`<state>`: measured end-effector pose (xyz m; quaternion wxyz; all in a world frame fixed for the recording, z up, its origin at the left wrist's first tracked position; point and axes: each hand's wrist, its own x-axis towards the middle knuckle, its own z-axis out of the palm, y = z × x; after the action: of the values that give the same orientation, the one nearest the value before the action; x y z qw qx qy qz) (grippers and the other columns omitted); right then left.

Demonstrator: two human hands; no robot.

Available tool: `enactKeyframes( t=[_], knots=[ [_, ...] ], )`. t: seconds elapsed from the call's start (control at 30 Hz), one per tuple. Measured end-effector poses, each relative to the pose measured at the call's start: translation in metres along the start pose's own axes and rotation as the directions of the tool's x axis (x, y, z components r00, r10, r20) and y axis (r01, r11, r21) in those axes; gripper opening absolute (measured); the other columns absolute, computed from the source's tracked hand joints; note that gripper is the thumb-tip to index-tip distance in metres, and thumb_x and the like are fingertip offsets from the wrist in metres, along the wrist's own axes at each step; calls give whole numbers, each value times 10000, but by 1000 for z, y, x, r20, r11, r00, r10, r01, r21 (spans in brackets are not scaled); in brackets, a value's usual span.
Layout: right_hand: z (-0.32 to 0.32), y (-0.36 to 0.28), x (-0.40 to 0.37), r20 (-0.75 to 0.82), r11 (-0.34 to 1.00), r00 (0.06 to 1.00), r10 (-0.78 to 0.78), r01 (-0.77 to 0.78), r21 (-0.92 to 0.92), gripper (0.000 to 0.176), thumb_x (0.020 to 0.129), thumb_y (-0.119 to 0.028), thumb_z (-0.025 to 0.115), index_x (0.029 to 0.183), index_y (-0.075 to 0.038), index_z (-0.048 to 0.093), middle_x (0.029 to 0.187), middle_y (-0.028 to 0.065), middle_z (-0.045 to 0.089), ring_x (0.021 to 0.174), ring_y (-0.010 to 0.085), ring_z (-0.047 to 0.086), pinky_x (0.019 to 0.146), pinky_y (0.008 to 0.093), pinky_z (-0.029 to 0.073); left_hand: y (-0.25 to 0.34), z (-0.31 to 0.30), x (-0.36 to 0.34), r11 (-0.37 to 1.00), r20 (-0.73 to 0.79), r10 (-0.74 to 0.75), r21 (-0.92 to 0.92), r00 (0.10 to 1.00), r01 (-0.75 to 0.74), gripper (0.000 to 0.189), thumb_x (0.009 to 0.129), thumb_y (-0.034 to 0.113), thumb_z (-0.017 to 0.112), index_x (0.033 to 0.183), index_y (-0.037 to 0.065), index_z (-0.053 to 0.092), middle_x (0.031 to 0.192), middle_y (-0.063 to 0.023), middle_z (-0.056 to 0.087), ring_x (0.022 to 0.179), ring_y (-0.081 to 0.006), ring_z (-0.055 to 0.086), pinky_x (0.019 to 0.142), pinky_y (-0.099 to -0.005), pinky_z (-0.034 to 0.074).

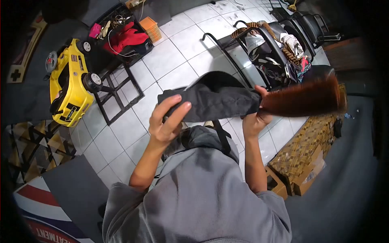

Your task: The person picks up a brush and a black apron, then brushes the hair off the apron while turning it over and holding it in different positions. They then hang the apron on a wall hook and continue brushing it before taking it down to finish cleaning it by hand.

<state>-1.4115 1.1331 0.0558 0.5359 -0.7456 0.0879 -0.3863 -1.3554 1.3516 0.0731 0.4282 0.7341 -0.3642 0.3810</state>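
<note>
Left hand (167,121) pinches the left end of the soft black fabric piece (219,103), held above the white tiled floor (135,123); right hand (258,115) clamps the blurred reddish-brown object (304,99) at the fabric's right edge. Far left, the black crate (139,56) holds red cloth (129,38) and cables (117,21), with bare tiles to its right.

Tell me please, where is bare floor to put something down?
White tiles look free between the orange stack and the curved black bar, and between the metal frame and your left hand. Crowded: around the heaped clothes, and where cardboard meets the woven piece.
</note>
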Motion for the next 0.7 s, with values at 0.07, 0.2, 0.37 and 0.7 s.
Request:
enactKeyframes(
  t=[0.07,0.2,0.37,0.7],
  knots=[
    [-8,20,1,122,907,956,-268,293,-304,254,763,-1,535,1004,34,610,993,142,614,730,268,551,717,339,453,4,13,-15,994,21,-107,29,994,107,416,663,-160,580,1015,42,671,1082,-149,573,907,-274,615,777,-316,526],
    [-17,112,-69,444,820,828,344,-33,-572,287,683,-26,514,938,18,639,943,246,612,804,362,596,703,389,473,-31,41,-98,803,496,-526,22,691,596,325,705,-93,539,996,26,618,953,-154,607,891,-269,610,798,-315,479],
    [-44,167,-138,621,747,464,632,-154,-646,301,691,-85,553,972,-40,651,675,214,573,640,323,591,642,383,467,-42,21,-171,589,770,-617,317,161,743,499,684,178,719,1149,88,564,834,-205,613,796,-338,612,701,-388,486],
    [-24,93,-19,495,782,626,602,-587,-210,318,707,-45,615,1023,-20,586,677,4,473,559,91,433,514,256,367,-45,70,-120,883,556,-453,172,697,436,276,694,-31,521,945,38,612,977,-148,552,912,-349,500,817,-433,400]
  ],
)
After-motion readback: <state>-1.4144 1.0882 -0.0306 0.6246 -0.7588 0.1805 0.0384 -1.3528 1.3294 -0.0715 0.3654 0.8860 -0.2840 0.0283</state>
